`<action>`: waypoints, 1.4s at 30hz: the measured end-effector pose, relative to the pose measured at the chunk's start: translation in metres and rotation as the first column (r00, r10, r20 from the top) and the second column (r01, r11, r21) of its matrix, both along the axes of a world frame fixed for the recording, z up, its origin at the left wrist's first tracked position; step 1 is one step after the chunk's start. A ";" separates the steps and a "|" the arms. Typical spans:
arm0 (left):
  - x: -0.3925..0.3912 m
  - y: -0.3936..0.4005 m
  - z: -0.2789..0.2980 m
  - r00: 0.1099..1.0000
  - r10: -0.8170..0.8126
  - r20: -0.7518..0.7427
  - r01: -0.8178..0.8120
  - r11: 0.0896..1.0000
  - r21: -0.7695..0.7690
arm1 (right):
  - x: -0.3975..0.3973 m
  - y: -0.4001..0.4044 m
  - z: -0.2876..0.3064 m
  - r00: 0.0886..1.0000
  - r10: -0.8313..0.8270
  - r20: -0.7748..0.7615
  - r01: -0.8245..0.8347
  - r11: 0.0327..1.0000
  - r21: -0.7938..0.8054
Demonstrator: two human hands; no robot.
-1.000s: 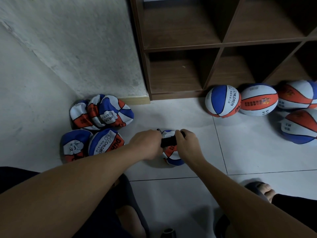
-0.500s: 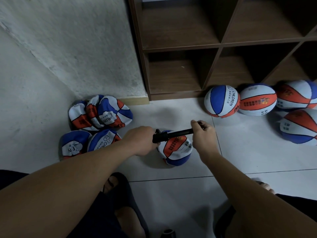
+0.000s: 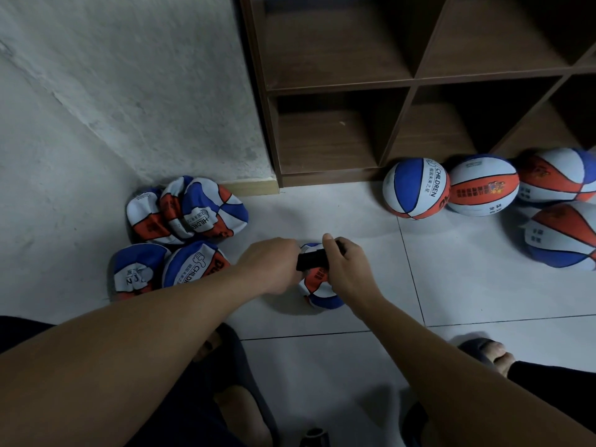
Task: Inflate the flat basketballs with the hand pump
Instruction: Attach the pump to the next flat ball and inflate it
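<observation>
A small black hand pump (image 3: 311, 260) lies across a partly flat blue, white and orange basketball (image 3: 319, 290) on the floor tiles. My left hand (image 3: 272, 264) grips the pump's left end, and my right hand (image 3: 346, 264) grips its handle, pushed in close to the left hand. The pump's needle end is hidden behind my left hand. Several flat basketballs (image 3: 190, 214) lie crumpled in a heap by the wall at the left.
Several inflated basketballs (image 3: 416, 188) sit on the floor at the right, in front of a brown cubby shelf (image 3: 338, 91). My feet in dark slippers (image 3: 480, 348) are at the bottom. A grey wall (image 3: 129, 91) closes the left side.
My right hand has pushed the pump handle back in toward my left hand after pulling it out to the right half a second ago. The ball stays under the pump.
</observation>
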State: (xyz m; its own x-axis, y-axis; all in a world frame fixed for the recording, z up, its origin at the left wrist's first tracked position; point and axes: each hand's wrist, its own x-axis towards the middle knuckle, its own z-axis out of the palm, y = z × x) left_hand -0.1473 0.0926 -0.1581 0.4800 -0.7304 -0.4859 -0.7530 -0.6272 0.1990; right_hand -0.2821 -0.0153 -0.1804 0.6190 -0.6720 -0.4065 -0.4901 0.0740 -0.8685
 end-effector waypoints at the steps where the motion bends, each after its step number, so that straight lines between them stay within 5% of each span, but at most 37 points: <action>1: 0.000 0.000 0.002 1.000 -0.020 0.008 0.020 1.000 0.007 | -0.002 -0.001 -0.001 1.000 0.017 -0.008 -0.017 1.000 -0.003; 5: 0.003 0.005 0.006 0.998 -0.054 0.032 0.052 0.998 0.036 | -0.008 -0.008 -0.004 0.995 0.065 -0.079 -0.062 0.997 0.035; 17: 0.013 0.010 0.014 0.993 -0.039 0.107 0.031 0.997 0.076 | -0.018 -0.061 -0.003 0.968 -0.211 -0.133 0.232 0.959 0.162; 28: -0.004 0.006 0.004 0.991 -0.055 0.123 0.055 0.998 0.004 | 0.004 0.001 -0.005 0.983 -0.071 -0.169 0.072 0.997 0.001; 38: -0.002 0.003 0.007 0.998 -0.002 0.061 0.004 1.000 -0.020 | 0.007 -0.013 0.006 0.985 -0.017 -0.173 0.024 0.999 0.036; 42: 0.013 0.012 0.013 0.998 0.047 0.042 -0.047 0.999 -0.001 | -0.009 -0.067 0.020 0.968 -0.215 -0.129 0.227 0.969 0.092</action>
State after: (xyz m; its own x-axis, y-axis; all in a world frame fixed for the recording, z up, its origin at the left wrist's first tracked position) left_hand -0.1338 0.1051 -0.1452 0.5340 -0.7064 -0.4646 -0.7301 -0.6624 0.1678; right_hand -0.2910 -0.0823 -0.1608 0.4037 -0.7360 -0.5434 -0.5491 0.2802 -0.7874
